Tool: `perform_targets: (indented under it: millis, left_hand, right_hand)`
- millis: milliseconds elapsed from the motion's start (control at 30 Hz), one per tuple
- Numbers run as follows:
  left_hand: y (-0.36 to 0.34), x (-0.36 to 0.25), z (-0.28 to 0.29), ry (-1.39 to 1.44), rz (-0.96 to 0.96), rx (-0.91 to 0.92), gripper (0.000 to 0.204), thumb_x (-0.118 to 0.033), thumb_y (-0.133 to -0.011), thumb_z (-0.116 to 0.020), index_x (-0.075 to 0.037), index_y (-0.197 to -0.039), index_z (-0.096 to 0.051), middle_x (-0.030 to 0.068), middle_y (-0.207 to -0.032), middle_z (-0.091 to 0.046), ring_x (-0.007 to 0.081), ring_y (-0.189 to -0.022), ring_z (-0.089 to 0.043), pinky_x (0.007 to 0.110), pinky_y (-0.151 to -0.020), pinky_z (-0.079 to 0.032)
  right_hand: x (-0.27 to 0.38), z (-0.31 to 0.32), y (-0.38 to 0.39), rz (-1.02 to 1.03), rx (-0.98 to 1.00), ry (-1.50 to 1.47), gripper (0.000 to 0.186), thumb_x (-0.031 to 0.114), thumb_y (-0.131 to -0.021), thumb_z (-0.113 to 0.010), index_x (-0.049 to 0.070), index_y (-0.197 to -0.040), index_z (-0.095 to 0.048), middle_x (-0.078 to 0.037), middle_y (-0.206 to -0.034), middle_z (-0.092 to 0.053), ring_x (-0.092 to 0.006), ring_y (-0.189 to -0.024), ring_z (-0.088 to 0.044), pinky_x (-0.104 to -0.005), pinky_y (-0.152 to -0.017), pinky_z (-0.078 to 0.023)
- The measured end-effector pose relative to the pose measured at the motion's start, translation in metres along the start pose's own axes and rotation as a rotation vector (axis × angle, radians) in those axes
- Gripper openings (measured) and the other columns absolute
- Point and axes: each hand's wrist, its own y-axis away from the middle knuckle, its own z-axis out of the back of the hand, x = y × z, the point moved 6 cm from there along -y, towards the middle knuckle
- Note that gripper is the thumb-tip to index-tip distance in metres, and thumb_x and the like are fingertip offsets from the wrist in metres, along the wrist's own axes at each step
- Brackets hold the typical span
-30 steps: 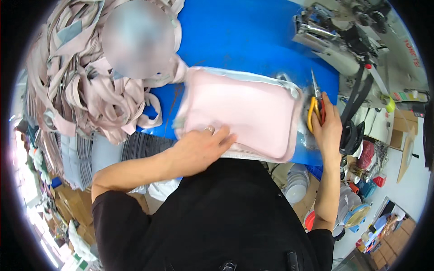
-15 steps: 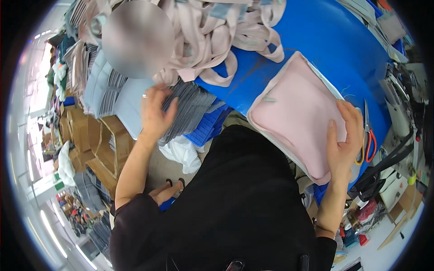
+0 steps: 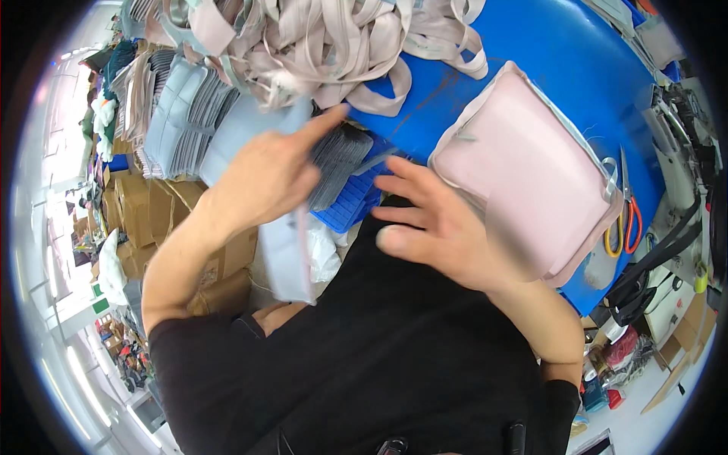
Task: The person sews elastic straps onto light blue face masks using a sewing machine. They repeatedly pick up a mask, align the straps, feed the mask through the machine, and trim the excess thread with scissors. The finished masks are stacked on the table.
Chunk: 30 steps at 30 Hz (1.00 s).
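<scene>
My left hand (image 3: 269, 178), index finger stretched out and the other fingers curled, is over the stacks at the left. A pale blue fabric panel with a pinkish edge (image 3: 287, 258) hangs blurred below it, seemingly gripped; the hand hides the contact. My right hand (image 3: 428, 224) is in the air before my body, fingers apart and empty. To its right a pink square fabric piece with piped edges (image 3: 523, 167), like a cushion cover, lies on the blue table (image 3: 557, 45). A stack of dark grey pieces (image 3: 337, 163) sits just beyond my left hand.
Looped pale pink fabric strips (image 3: 334, 53) heap at the table's far left. Orange-handled scissors (image 3: 632, 220) lie right of the pink piece. Folded pale blue panels (image 3: 178, 121) are stacked at left, above cardboard boxes (image 3: 140, 212). A blue crate (image 3: 349, 201) stands under the grey stack.
My right hand has let go of the pink piece and moved left. My left hand has shifted, and the pale blue panel now hangs below it. The pink piece lies slightly farther up and right.
</scene>
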Motion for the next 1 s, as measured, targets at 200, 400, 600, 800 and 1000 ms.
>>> perform_targets:
  millis: [200,400,600,800,1000]
  left_hand:
    - [-0.082,-0.078,0.005,-0.082,-0.338,0.119,0.023,-0.023,-0.095,-0.062,-0.002,-0.092,-0.073,0.0141,-0.077,-0.071,0.0301,-0.074,-0.070,0.044,-0.067,-0.053]
    - [-0.126,-0.135,0.068,-0.196,-0.496,0.098,0.034,-0.037,-0.102,-0.066,-0.007,-0.095,-0.081,0.0108,-0.082,-0.076,0.0207,-0.068,-0.069,0.037,-0.068,-0.059]
    - [-0.164,-0.132,0.068,0.178,-0.546,0.287,0.031,-0.038,-0.099,-0.075,-0.008,-0.095,-0.080,0.0019,-0.074,-0.070,0.0094,-0.063,-0.061,0.029,-0.052,-0.047]
    - [-0.168,-0.106,-0.014,0.484,-0.471,0.400,0.027,-0.033,-0.095,-0.079,-0.007,-0.088,-0.078,-0.0060,-0.070,-0.064,0.0040,-0.065,-0.054,0.024,-0.060,-0.044]
    - [-0.193,-0.106,-0.016,0.531,-0.300,0.374,0.025,-0.026,-0.097,-0.079,-0.004,-0.085,-0.077,-0.0060,-0.070,-0.061,0.0025,-0.066,-0.050,0.025,-0.062,-0.041]
  right_hand:
    - [0.012,-0.002,-0.018,0.242,-0.207,-0.086,0.058,0.003,-0.087,-0.070,-0.002,-0.141,-0.049,-0.014,-0.132,-0.063,-0.0207,-0.119,-0.061,-0.0363,-0.104,-0.051]
    - [0.090,0.094,0.046,0.175,-0.254,0.263,0.074,0.009,-0.074,-0.070,-0.003,-0.146,-0.058,-0.012,-0.125,-0.072,-0.0185,-0.111,-0.069,-0.0304,-0.105,-0.051]
    - [0.113,0.166,0.102,0.050,-0.310,0.558,0.074,0.011,-0.068,-0.069,-0.003,-0.141,-0.063,-0.016,-0.126,-0.074,-0.0218,-0.109,-0.073,-0.0332,-0.105,-0.054]
    - [0.061,0.179,0.119,-0.042,-0.344,0.535,0.029,0.029,-0.097,-0.076,0.004,-0.110,-0.076,0.002,-0.092,-0.069,-0.0068,-0.087,-0.060,-0.0266,-0.076,-0.049]
    - [0.077,0.195,0.098,0.011,-0.300,0.826,0.032,0.033,-0.099,-0.077,0.004,-0.085,-0.078,0.001,-0.076,-0.064,-0.0131,-0.070,-0.059,-0.0327,-0.065,-0.046]
